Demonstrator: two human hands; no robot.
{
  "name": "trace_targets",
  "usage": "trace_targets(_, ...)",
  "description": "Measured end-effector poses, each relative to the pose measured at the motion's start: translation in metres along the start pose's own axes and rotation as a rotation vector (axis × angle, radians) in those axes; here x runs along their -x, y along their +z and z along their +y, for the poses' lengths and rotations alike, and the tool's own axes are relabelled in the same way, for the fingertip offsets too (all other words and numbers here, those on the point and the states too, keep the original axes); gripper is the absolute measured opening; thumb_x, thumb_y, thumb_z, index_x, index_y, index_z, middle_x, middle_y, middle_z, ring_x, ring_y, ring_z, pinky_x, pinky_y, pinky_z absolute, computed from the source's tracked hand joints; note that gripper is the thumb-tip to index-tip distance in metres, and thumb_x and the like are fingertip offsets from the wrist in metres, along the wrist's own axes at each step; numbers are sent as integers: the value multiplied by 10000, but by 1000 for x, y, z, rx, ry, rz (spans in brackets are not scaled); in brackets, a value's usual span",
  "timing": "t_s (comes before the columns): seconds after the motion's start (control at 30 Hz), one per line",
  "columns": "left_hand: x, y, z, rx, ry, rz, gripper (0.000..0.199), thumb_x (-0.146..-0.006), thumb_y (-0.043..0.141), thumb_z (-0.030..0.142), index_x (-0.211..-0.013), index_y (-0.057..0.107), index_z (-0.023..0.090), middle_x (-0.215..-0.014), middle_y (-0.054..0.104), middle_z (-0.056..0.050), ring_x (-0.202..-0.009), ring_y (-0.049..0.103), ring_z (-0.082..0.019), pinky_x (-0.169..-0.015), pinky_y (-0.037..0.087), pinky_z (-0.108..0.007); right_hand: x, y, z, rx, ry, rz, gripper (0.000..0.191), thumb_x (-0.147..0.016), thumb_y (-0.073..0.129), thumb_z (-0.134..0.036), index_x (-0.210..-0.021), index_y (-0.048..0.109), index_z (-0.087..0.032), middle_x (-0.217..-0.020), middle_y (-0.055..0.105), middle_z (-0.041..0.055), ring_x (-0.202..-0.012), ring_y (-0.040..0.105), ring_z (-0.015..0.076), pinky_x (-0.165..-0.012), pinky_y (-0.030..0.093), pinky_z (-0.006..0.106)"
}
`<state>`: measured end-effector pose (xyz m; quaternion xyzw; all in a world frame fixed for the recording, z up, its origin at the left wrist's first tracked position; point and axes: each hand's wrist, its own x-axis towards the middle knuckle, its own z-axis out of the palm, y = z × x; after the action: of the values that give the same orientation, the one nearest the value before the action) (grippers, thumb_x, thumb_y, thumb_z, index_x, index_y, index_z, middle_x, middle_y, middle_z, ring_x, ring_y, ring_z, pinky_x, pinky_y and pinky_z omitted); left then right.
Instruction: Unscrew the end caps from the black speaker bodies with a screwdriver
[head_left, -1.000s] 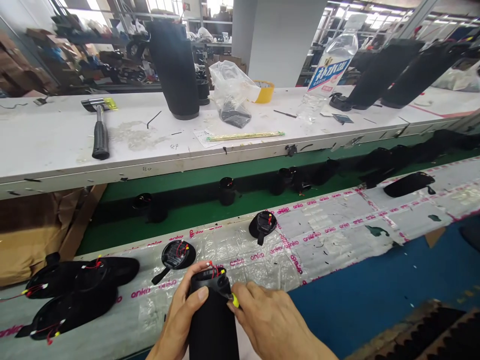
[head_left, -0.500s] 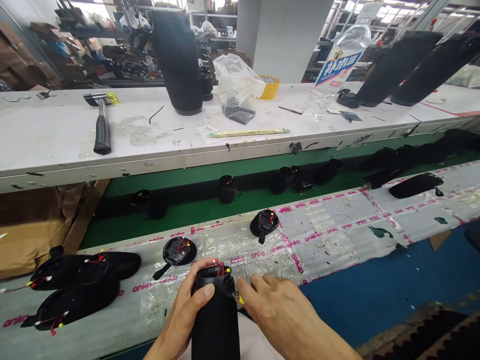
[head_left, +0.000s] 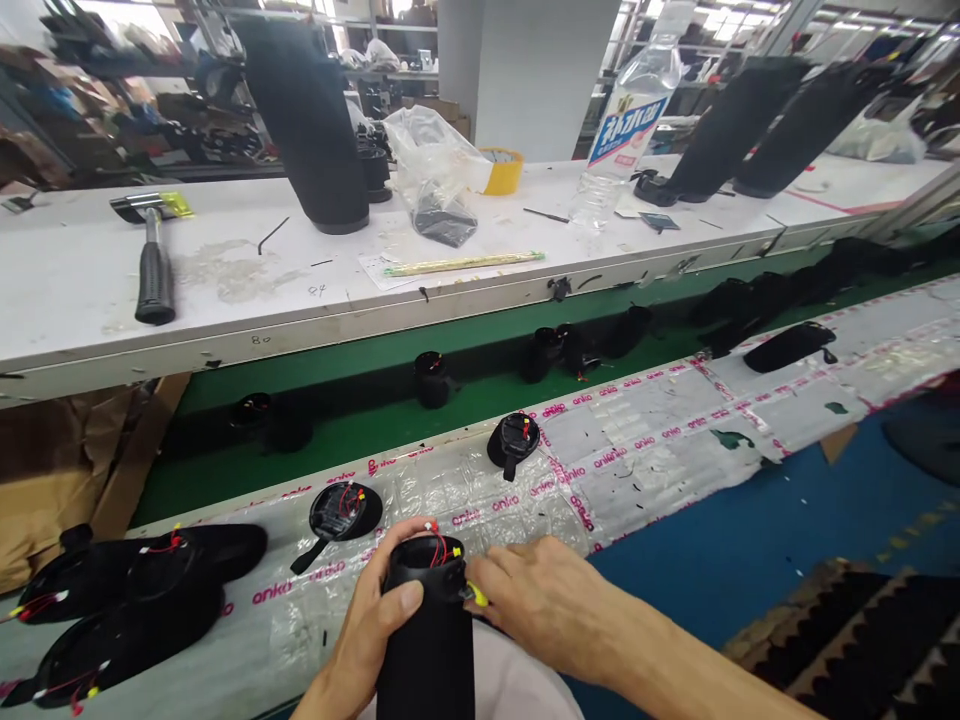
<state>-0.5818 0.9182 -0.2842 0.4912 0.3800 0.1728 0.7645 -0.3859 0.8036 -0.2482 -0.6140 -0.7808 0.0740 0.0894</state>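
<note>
My left hand [head_left: 375,610] is wrapped round a black fabric-covered cylindrical housing [head_left: 426,655], its thumb on the front near the rim. The housing stands upright, slightly tilted, with its open end up. Red wires [head_left: 440,548] with a yellow connector and a red-and-white plug poke out of that end. At the rim's right side, the closed fingers of my right hand [head_left: 525,600] grip a small tool with a yellow part [head_left: 476,594]. Its tip meets the housing just below the rim; my fingers hide the rest, so its kind is unclear.
Similar black housings [head_left: 346,512] with wires lie on the plastic-covered bench [head_left: 300,640] and on the green surface [head_left: 360,400] behind. A hammer [head_left: 155,265], yellow tape roll [head_left: 502,172] and water bottle [head_left: 626,120] rest on the raised white shelf [head_left: 225,290].
The camera view has swung a little to the right. My right hand has turned at the wrist, and more of the yellow part shows. My left hand keeps its hold on the housing.
</note>
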Motion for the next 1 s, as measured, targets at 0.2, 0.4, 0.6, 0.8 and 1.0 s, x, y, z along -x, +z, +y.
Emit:
trace_targets(0.2, -4, 1, -2, 73, -44, 34, 642, -762, 650, 585, -1306, 608, 248, -1161, 717, -93, -965, 697, -307, -817, 555, -368, 11, 23, 1, -549, 258, 462, 270, -1110, 328, -393, -1096, 549, -238, -845, 699, -10, -673, 672, 143, -638, 497, 268)
trace_targets(0.4, -24, -4, 8, -311, 74, 31, 646, -758, 669, 474, -1348, 548, 240, -1193, 710, -104, -1091, 682, -358, -979, 530, -482, 18, 47, 14, -582, 641, 437, 304, -1074, 413, -436, -1200, 596, -228, -738, 692, -10, -608, 678, 178, -536, 522, 256)
trace_targets(0.6, -66, 7, 6, -982, 340, 137, 761, -652, 681, 116, -1392, 541, 221, -1361, 536, -135, -1170, 618, -384, -1023, 499, -525, 8, 66, 63, -236, 706, 454, 298, -1072, 406, -395, -1174, 600, -194, -978, 720, 80, -855, 727, 227, -689, 571, 311)
trace_targets(0.8, -107, -1, 6, -1462, 414, 240, 706, -697, 656, 24, -1391, 538, 73, -1281, 586, -191, -1201, 607, -388, -1256, 137, -598, -26, 82, 114, -35, 733, 383, 258, -1028, 507, -289, -1240, 597, -174, -1274, 618, 145, -765, 727, 199, -612, 536, 301)
trace_targets(1.0, -117, -18, 16, -1606, 282, 320, 545, -745, 681, 115, -1281, 587, 72, -1143, 630, -151, -1039, 653, -332, -1056, 437, -542, -45, 97, 125, -21, 723, 326, 153, -1007, 566, -229, -1124, 645, -169, -1104, 671, 88, -719, 703, 164, -616, 511, 271)
